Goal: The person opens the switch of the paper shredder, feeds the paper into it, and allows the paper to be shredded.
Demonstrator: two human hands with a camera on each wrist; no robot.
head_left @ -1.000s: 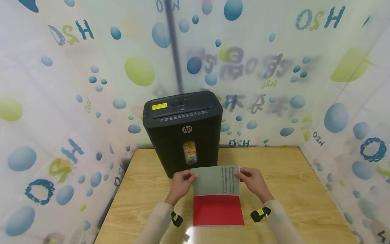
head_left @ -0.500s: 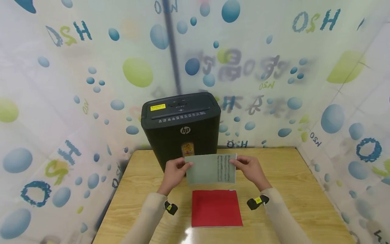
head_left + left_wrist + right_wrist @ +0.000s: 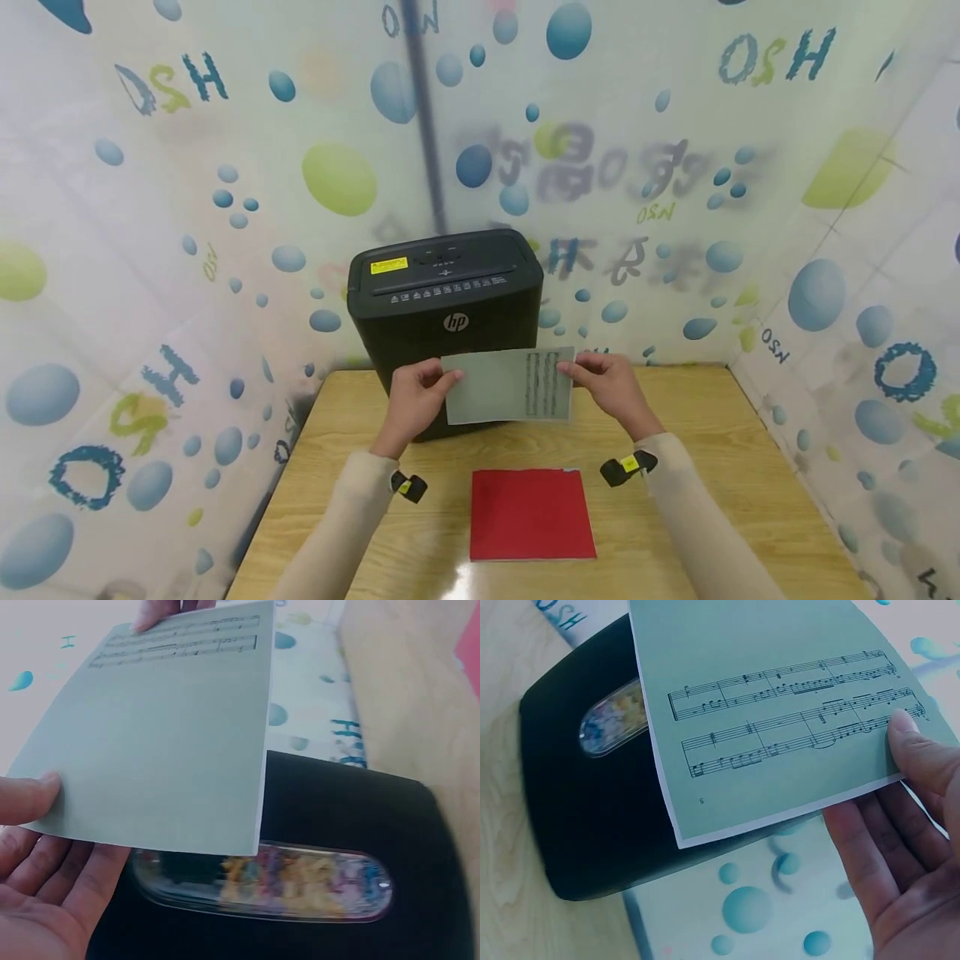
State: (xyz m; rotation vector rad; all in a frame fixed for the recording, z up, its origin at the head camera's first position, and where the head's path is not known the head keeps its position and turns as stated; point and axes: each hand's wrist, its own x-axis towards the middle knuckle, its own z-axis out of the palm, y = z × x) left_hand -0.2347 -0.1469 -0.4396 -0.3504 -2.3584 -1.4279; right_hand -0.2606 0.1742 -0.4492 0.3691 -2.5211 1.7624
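Firstly, 1 red sheet [image 3: 532, 514] lies on the table [image 3: 720, 475]; beyond it, left hand [image 3: 414, 404] and right hand [image 3: 611, 390] pinch the 2 short ends of 1 green sheet [image 3: 491, 387], long axis crosswise between them; behind stands the shredder [image 3: 420, 333], nearer to the left hand.

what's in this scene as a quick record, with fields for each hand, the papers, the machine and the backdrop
left hand: pinches one end of the green sheet, thumb on the printed face
right hand: pinches the opposite end, thumb also on the printed face
green sheet: held up in front of the shredder, music staves toward the right-hand end
shredder: black, HP logo, standing on the table
window: in the shredder's front, showing coloured scraps
red paper: flat on the table
backdrop: pale, blue and green dots
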